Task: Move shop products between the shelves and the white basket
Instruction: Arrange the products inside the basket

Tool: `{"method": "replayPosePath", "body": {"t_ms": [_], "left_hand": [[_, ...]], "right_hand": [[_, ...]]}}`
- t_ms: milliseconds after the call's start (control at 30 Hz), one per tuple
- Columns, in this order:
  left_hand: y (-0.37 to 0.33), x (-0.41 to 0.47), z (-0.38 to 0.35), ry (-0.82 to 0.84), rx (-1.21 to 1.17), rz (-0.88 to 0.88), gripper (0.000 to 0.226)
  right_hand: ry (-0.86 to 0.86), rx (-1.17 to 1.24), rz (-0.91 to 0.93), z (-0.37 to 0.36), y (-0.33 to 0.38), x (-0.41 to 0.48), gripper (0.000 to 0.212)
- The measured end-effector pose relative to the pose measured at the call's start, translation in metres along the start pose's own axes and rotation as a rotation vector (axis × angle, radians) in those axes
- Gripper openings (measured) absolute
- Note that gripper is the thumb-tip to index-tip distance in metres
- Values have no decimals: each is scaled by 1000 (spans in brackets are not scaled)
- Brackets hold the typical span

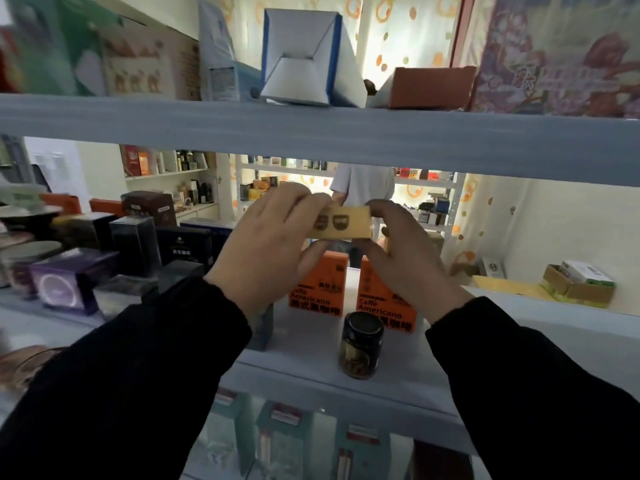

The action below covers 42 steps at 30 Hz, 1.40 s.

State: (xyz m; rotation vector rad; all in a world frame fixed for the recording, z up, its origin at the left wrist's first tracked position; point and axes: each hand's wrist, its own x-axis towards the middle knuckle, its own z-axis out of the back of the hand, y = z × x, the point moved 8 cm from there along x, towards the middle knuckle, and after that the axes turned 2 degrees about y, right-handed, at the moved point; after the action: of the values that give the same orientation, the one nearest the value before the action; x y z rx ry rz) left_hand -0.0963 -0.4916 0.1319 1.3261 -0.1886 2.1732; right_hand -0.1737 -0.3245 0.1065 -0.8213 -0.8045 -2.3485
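A small tan box [346, 224] with two cup pictures on its face hangs in the air above the middle shelf [308, 362]. My left hand [266, 240] grips its left end, fingers over the top and thumb below. My right hand [405, 244] grips its right end the same way. Right under the box stand two orange Caffè Americano boxes [317, 289], and a dark jar [362, 344] with a black lid stands in front of them. The white basket is not in view.
Dark and purple boxes [69, 282] crowd the shelf's left side. The upper shelf board [311, 129] carries a white-and-blue carton [298, 57] and an orange box [433, 86]. Teal boxes [284, 438] fill the shelf below. A person [363, 181] stands behind the shelving.
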Motion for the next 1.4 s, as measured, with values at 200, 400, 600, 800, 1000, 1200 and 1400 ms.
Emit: {"method": "replayPosePath", "body": {"t_ms": [200, 400, 600, 800, 1000, 1200, 1400], "left_hand": [[13, -78, 21, 28, -595, 317, 40], [-6, -134, 3, 280, -720, 471, 47], [-41, -190, -11, 296, -1048, 820, 60], [-93, -222, -35, 380, -1392, 995, 103], [-151, -235, -57, 337, -1698, 1172, 103], [-186, -247, -63, 314, -1454, 1367, 46], [-198, -266, -68, 295, -1158, 1491, 38]], "right_hand": [[-33, 444, -75, 11, 30, -41, 35], [37, 747, -235, -16, 45, -86, 34], [82, 989, -438, -51, 48, -142, 36], [231, 1120, -506, -72, 50, -212, 45], [313, 1155, -640, -81, 25, -268, 54], [141, 1269, -871, -63, -26, -316, 42], [135, 1464, -933, -48, -37, -341, 41]]}}
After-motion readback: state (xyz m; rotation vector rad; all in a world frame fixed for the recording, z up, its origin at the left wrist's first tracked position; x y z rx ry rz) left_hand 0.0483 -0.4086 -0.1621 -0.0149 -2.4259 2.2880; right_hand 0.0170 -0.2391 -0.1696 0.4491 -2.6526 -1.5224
